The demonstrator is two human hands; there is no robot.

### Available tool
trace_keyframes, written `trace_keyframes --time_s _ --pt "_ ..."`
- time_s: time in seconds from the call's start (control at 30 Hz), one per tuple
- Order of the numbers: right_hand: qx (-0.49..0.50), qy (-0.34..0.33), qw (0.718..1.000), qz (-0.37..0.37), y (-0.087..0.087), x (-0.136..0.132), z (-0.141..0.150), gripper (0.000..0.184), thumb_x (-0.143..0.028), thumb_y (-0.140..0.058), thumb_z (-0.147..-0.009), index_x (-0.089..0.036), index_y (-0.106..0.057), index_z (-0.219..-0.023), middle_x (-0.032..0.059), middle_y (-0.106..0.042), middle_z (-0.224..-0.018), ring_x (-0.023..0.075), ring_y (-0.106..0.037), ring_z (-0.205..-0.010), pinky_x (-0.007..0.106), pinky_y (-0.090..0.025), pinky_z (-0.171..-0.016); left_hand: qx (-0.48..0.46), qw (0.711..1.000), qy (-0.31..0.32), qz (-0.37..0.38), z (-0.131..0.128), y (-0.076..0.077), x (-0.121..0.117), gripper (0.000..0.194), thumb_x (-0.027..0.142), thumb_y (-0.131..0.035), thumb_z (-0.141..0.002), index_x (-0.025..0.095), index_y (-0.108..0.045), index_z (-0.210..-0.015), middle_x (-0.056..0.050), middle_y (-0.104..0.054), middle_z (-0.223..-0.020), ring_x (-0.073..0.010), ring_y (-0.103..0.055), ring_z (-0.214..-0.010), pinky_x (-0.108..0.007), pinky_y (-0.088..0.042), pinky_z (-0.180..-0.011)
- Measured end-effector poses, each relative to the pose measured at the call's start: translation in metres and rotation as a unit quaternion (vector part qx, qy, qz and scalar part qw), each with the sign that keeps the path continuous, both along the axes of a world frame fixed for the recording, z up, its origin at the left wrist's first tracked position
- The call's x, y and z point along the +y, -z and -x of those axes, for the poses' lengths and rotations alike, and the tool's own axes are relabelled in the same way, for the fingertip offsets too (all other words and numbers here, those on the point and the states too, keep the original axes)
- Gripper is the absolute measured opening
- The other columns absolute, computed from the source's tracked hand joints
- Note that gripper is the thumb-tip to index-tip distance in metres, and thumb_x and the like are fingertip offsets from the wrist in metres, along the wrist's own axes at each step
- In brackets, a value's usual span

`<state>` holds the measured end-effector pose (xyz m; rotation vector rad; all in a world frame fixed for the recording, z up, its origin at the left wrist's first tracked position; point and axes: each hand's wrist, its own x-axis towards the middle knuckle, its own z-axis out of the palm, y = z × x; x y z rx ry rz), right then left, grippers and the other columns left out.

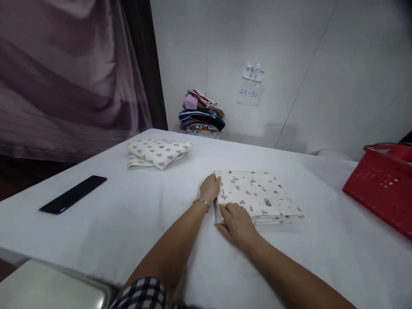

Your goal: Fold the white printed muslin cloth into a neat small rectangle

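A folded white cloth (pixel 261 193) with small grey, green and brown prints lies flat on the white table (pixel 127 234). My left hand (pixel 210 188), with a bracelet at the wrist, grips the cloth's left edge near its far corner; part of its fingers is hidden. At the near left corner my right hand (pixel 239 224) is closed on the same edge, fingers on top and thumb low at the side. Farther back on the left lies a second white cloth (pixel 158 151) with grey prints, loosely bunched and apart from both hands.
A black phone-like slab (pixel 74 194) lies on the table's left side. At the right edge stands a red plastic basket (pixel 389 184). Behind the table, a stack of folded fabrics (pixel 202 114) rests by the wall, below paper notes (pixel 249 92). A purple curtain (pixel 61 78) hangs at left.
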<state>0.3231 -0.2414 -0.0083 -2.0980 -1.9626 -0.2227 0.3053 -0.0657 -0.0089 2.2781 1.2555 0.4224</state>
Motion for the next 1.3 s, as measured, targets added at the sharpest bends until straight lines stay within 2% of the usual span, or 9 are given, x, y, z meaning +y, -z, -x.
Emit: trace_keyframes --time_s 0.23,0.37,0.5,0.67,0.77,0.87,0.97,1.13,1.3 --pt "0.021 -0.018 0.999 -0.043 0.005 -0.006 -0.002 0.025 -0.028 -0.054 -0.086 -0.017 -0.053 -0.108 0.0084 -0.057 -0.096 0.0220 -0.049 -0.087 0.035 -0.040 -0.075 0.019 1.000 -0.008 0.003 0.004 -0.012 0.002 0.039 0.044 -0.042 -0.087 0.015 -0.055 -0.110 -0.013 -0.063 -0.112 -0.0236 -0.059 -0.103 -0.032 -0.043 -0.083" --pt "0.021 -0.010 0.999 -0.049 0.008 -0.004 -0.003 0.017 -0.027 -0.057 -0.084 -0.017 -0.056 -0.097 0.0076 -0.058 -0.094 0.0219 -0.050 -0.086 0.035 -0.041 -0.074 -0.002 0.990 0.056 -0.129 0.006 -0.021 -0.018 0.047 0.044 -0.041 -0.089 0.014 -0.047 -0.125 -0.014 -0.049 -0.134 -0.0238 -0.042 -0.124 -0.035 -0.033 -0.101" --pt "0.002 -0.007 1.000 -0.022 0.001 -0.004 0.002 0.019 -0.028 -0.059 -0.083 -0.017 -0.058 -0.099 0.0090 -0.059 -0.097 0.0234 -0.052 -0.090 0.036 -0.042 -0.075 0.047 0.968 0.183 -0.164 0.005 -0.012 -0.034 0.051 0.047 -0.036 -0.090 0.018 -0.041 -0.132 -0.010 -0.030 -0.149 -0.0251 -0.018 -0.139 -0.046 -0.013 -0.112" --pt "-0.001 -0.020 1.000 0.006 -0.012 -0.013 0.013 0.039 -0.029 -0.059 -0.082 -0.010 -0.054 -0.116 0.0124 -0.061 -0.097 0.0254 -0.053 -0.091 0.038 -0.044 -0.078 0.083 0.969 0.189 -0.133 0.006 0.002 -0.033 0.051 0.046 -0.027 -0.092 0.020 -0.039 -0.135 -0.006 -0.025 -0.151 -0.0237 -0.013 -0.140 -0.053 -0.012 -0.111" --pt "0.040 -0.045 0.998 0.012 -0.025 -0.019 0.007 0.037 -0.030 -0.055 -0.084 -0.012 -0.054 -0.116 0.0110 -0.064 -0.099 0.0230 -0.056 -0.093 0.035 -0.045 -0.081 0.082 0.966 0.192 -0.153 0.007 0.003 -0.032 0.051 0.046 -0.027 -0.092 0.021 -0.039 -0.135 -0.006 -0.026 -0.150 -0.0242 -0.013 -0.140 -0.054 -0.013 -0.111" --pt "0.101 -0.027 0.995 -0.010 -0.044 -0.026 -0.025 0.028 -0.030 -0.046 -0.089 -0.019 -0.058 -0.112 0.0054 -0.066 -0.102 0.0180 -0.059 -0.094 0.031 -0.045 -0.083 0.080 0.963 0.195 -0.171 0.007 0.004 -0.032 0.050 0.045 -0.028 -0.092 0.022 -0.040 -0.135 -0.006 -0.028 -0.150 -0.0258 -0.014 -0.140 -0.055 -0.014 -0.110" --pt "0.088 0.090 0.991 -0.048 -0.052 -0.037 -0.080 0.035 -0.036 -0.042 -0.091 -0.020 -0.058 -0.117 0.0087 -0.062 -0.118 0.0212 -0.055 -0.108 0.037 -0.042 -0.093 0.074 0.962 0.195 -0.177 0.007 0.005 -0.032 0.051 0.046 -0.026 -0.092 0.022 -0.040 -0.136 -0.007 -0.028 -0.150 -0.0265 -0.014 -0.140 -0.055 -0.015 -0.110" --pt "0.044 0.256 0.962 0.079 -0.015 -0.064 -0.154 0.046 -0.042 -0.046 -0.089 -0.022 -0.049 -0.130 0.0134 -0.043 -0.140 0.0314 -0.037 -0.129 0.051 -0.034 -0.099 0.064 0.964 0.195 -0.169 0.007 0.008 -0.033 0.052 0.046 -0.028 -0.091 0.023 -0.039 -0.136 -0.006 -0.028 -0.150 -0.0267 -0.013 -0.140 -0.055 -0.013 -0.111" --pt "0.012 0.187 0.973 0.132 0.011 -0.075 -0.168 0.034 -0.026 -0.048 -0.089 -0.031 -0.057 -0.121 0.0081 -0.043 -0.140 0.0290 -0.029 -0.134 0.048 -0.031 -0.101 0.064 0.964 0.203 -0.159 0.005 0.003 -0.032 0.050 0.045 -0.031 -0.091 0.023 -0.040 -0.135 -0.006 -0.028 -0.150 -0.0265 -0.013 -0.140 -0.056 -0.010 -0.110"
